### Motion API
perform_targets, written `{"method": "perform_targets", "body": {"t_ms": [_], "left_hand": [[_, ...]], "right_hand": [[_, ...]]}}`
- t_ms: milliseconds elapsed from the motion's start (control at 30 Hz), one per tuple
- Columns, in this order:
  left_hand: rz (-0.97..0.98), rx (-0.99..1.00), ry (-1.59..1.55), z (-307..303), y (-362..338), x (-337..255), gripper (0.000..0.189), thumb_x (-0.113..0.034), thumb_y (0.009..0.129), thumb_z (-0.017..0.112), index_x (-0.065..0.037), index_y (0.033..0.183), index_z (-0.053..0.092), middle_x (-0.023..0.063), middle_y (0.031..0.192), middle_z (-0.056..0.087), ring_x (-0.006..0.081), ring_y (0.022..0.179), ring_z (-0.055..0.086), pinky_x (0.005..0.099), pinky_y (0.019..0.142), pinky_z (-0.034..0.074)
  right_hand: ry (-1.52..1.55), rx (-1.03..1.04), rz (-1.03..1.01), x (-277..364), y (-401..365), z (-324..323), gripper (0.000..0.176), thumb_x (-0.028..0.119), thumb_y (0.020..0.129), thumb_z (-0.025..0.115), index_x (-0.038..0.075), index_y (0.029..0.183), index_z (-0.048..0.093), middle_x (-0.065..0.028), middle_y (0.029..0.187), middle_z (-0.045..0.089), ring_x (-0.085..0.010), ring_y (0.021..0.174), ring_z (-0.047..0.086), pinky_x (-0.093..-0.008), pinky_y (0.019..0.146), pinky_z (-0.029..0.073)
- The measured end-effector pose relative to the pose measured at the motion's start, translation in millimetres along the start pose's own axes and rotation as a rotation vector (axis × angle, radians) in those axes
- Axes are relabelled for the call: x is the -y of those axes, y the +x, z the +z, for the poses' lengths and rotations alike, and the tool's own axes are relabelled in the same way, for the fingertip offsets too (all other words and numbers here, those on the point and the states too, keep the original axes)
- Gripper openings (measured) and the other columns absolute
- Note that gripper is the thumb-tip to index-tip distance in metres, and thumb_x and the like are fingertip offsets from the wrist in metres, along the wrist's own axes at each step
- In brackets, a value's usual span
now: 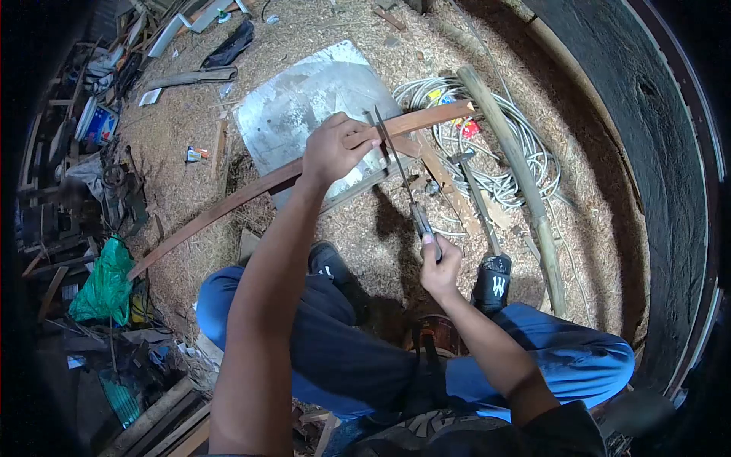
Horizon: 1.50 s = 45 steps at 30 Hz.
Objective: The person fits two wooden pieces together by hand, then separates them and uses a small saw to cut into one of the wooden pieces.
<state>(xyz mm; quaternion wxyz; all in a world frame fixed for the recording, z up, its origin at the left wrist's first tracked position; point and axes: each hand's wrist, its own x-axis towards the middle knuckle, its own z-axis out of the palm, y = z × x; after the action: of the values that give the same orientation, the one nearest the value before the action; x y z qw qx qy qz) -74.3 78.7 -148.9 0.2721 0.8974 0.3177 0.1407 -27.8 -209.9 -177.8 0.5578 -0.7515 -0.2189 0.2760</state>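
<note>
In the head view, I see the left hand (333,150) out ahead of the knees, its grip closed over the top of a long curved wooden strip (228,202) and pinning it down. The strip runs from low on the left, up across a bent metal sheet (297,99), to a paler end on the right by a coil of white cable (533,156).

The right hand (440,268) sits nearer the body, its grip wrapped tightly round the handle of a knife (396,164). The long thin blade reaches forward and crosses the strip just to the right of the left hand's fingers.

My reading is that the work is mid-course. The blade is set on the strip near its right end, and the long left stretch lies well apart from both hands. I cannot tell from here how much of the surface has been shaved. The floor (594,190) is thick with sawdust and shavings.

A hammer-like tool (478,199) and a bamboo pole (508,152) lie just right of the knife, untouched.
</note>
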Motion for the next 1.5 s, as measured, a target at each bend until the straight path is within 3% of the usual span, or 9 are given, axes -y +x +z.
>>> {"method": "perform_targets", "body": {"t_ms": [133,200,300,600,833,967,1067,1167,1500], "left_hand": [[0.105,-0.014,0.056,-5.6,-0.5,-5.2,0.028,-0.030,0.079,0.081,-0.012,0.100,0.074,0.0069,0.093,0.066,0.0264,0.089,0.066,0.0352,0.078,0.052],[0.208,-0.137,-0.013,-1.7,-0.5,-1.8,0.023,-0.036,0.078,0.078,-0.017,0.091,0.076,0.0010,0.086,0.067,0.0233,0.083,0.065,0.0358,0.072,0.054],[0.077,-0.112,-0.032,5.8,-0.5,5.3,0.026,-0.036,0.076,0.080,-0.016,0.092,0.076,0.0037,0.084,0.065,0.0260,0.081,0.065,0.0376,0.071,0.054],[0.097,-0.129,-0.057,4.6,-0.9,5.8,0.026,-0.035,0.075,0.080,-0.015,0.092,0.076,0.0055,0.085,0.064,0.0281,0.081,0.065,0.0397,0.071,0.054],[0.066,-0.122,-0.017,0.6,-2.0,2.2,0.028,-0.036,0.075,0.080,-0.015,0.093,0.077,0.0056,0.085,0.063,0.0290,0.082,0.065,0.0427,0.073,0.054],[0.064,-0.107,-0.001,2.1,-3.1,2.5,0.028,-0.036,0.075,0.081,-0.014,0.092,0.076,0.0055,0.087,0.063,0.0292,0.082,0.065,0.0429,0.074,0.054],[0.047,-0.074,0.001,-2.1,-2.8,0.8,0.025,-0.029,0.076,0.082,-0.015,0.096,0.076,0.0065,0.089,0.065,0.0292,0.085,0.066,0.0397,0.073,0.053],[0.053,-0.091,-0.021,-1.0,-2.0,1.8,0.025,-0.029,0.077,0.082,-0.015,0.096,0.076,0.0066,0.090,0.066,0.0295,0.085,0.066,0.0400,0.074,0.053],[0.085,-0.132,-0.041,-0.7,-2.2,2.4,0.026,-0.033,0.074,0.081,-0.014,0.092,0.076,0.0063,0.085,0.063,0.0292,0.082,0.065,0.0419,0.073,0.054]], "right_hand": [[-0.002,0.007,-0.042,-6.4,-13.6,-4.9,0.043,0.019,0.099,0.058,0.001,0.062,0.043,0.0008,0.053,0.034,-0.0082,0.053,0.031,-0.0328,0.046,0.027],[0.007,0.009,-0.026,-10.1,-9.6,-4.2,0.043,0.018,0.099,0.058,0.001,0.063,0.043,0.0000,0.053,0.034,-0.0085,0.053,0.031,-0.0331,0.046,0.026],[-0.037,0.003,-0.059,5.3,6.0,-0.6,0.043,0.019,0.099,0.057,0.001,0.063,0.043,-0.0010,0.053,0.034,-0.0087,0.052,0.032,-0.0333,0.046,0.027],[-0.113,0.015,-0.029,5.7,0.8,-5.2,0.041,0.020,0.097,0.059,0.001,0.064,0.047,-0.0024,0.052,0.035,-0.0090,0.052,0.033,-0.0333,0.047,0.029],[0.065,0.002,0.012,-12.6,-10.5,-4.4,0.041,0.020,0.098,0.058,0.001,0.063,0.045,-0.0004,0.054,0.036,-0.0090,0.054,0.031,-0.0320,0.048,0.029],[-0.044,-0.010,-0.031,2.0,8.0,3.4,0.040,0.020,0.098,0.058,0.002,0.064,0.046,0.0006,0.054,0.036,-0.0081,0.054,0.033,-0.0319,0.048,0.029],[0.092,0.006,-0.014,-32.0,-7.6,1.1,0.041,0.020,0.098,0.059,0.002,0.064,0.046,0.0004,0.054,0.036,-0.0084,0.054,0.032,-0.0323,0.048,0.028],[-0.009,-0.008,-0.026,-1.6,-8.7,-5.6,0.042,0.020,0.099,0.059,0.002,0.063,0.044,0.0012,0.054,0.034,-0.0080,0.054,0.031,-0.0320,0.048,0.027],[-0.041,0.019,-0.039,1.0,-6.3,-5.6,0.045,0.021,0.099,0.058,0.003,0.061,0.041,0.0015,0.053,0.034,-0.0074,0.054,0.032,-0.0315,0.047,0.026]]}}
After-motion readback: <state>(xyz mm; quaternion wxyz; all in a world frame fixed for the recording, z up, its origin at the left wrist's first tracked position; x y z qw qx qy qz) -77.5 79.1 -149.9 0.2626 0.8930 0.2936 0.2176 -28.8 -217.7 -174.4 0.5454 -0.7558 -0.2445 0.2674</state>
